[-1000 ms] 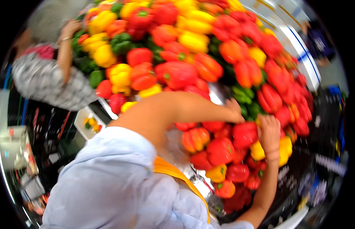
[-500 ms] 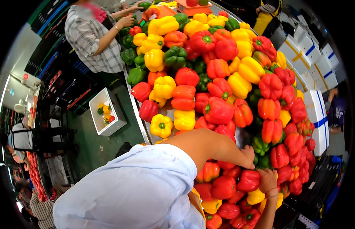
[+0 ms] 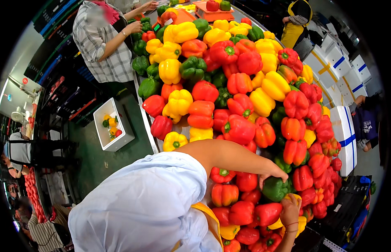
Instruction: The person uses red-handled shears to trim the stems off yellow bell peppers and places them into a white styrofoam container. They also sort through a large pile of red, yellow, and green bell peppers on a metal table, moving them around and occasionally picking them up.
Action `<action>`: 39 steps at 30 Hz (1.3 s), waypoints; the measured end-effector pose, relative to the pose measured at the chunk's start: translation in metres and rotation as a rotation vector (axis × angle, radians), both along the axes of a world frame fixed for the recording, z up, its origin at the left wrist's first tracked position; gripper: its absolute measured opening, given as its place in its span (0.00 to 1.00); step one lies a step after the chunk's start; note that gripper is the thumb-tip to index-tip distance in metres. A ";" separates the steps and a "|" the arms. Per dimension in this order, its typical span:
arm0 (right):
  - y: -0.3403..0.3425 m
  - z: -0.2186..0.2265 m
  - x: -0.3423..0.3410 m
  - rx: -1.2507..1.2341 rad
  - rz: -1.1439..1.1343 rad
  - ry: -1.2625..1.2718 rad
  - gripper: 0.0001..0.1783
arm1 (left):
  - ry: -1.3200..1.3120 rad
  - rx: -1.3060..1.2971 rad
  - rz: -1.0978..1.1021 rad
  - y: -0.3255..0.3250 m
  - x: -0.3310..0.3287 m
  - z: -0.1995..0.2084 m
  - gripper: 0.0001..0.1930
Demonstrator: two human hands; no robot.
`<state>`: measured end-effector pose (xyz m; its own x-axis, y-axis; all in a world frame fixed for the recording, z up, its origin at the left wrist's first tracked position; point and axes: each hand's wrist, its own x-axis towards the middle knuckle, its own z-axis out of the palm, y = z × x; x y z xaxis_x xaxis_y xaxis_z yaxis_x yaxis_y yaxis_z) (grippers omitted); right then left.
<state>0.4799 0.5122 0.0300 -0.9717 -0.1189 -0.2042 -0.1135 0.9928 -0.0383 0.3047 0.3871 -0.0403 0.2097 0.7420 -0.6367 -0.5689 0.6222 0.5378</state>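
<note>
My left hand (image 3: 273, 171) reaches across a heap of bell peppers, its fingers closed on a dark green bell pepper (image 3: 274, 189). Just below and to the right, my right hand (image 3: 290, 209) curls over a yellow bell pepper (image 3: 294, 196), which it partly hides. Red bell peppers crowd around both hands; one large red bell pepper (image 3: 269, 213) lies beside my right fingers. More green bell peppers (image 3: 282, 163) sit beyond my left hand. The undersides of both gripped peppers are out of sight.
A person in a checked shirt (image 3: 104, 46) works at the table's far left. Near them stand an orange scale (image 3: 213, 11) and, on the floor, a white foam box (image 3: 120, 142) with a few peppers. Foam boxes (image 3: 343, 138) and black crates (image 3: 344, 201) border the right side.
My left hand has closed on the green bell pepper, which has shifted left and slightly nearer. My right hand has moved slightly nearer and now curls over the yellow one.
</note>
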 end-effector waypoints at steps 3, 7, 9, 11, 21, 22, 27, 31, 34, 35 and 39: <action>0.002 -0.012 -0.006 0.060 0.104 0.063 0.11 | -0.101 0.067 -0.069 -0.012 -0.018 0.019 0.27; 0.024 -0.043 -0.018 0.236 0.229 0.039 0.09 | -0.148 0.268 -0.037 -0.069 -0.030 0.051 0.28; 0.021 -0.047 -0.028 0.249 0.236 -0.045 0.11 | -0.177 0.350 0.019 -0.105 -0.039 0.064 0.28; 0.019 -0.052 -0.033 0.251 0.216 -0.110 0.13 | -0.131 0.403 0.128 -0.147 -0.052 0.075 0.29; 0.010 -0.051 -0.056 0.530 0.166 -0.460 0.21 | 0.562 0.472 0.958 -0.327 -0.164 0.123 0.28; 0.010 -0.049 -0.055 0.545 0.163 -0.469 0.21 | 0.624 0.432 1.045 -0.332 -0.173 0.133 0.27; 0.019 -0.064 -0.046 0.514 0.141 -0.430 0.18 | 1.044 0.283 1.373 -0.350 -0.263 0.130 0.32; 0.020 -0.061 -0.044 0.433 0.171 -0.376 0.18 | 1.538 0.167 1.391 -0.357 -0.337 0.120 0.39; 0.015 -0.057 -0.047 0.430 0.151 -0.410 0.17 | 1.384 0.138 1.422 -0.348 -0.328 0.135 0.35; 0.013 -0.058 -0.047 0.435 0.160 -0.407 0.16 | 1.280 0.131 1.446 -0.350 -0.321 0.137 0.34; 0.010 -0.066 -0.048 0.478 0.230 -0.340 0.12 | 0.796 0.160 1.339 -0.381 -0.296 0.141 0.24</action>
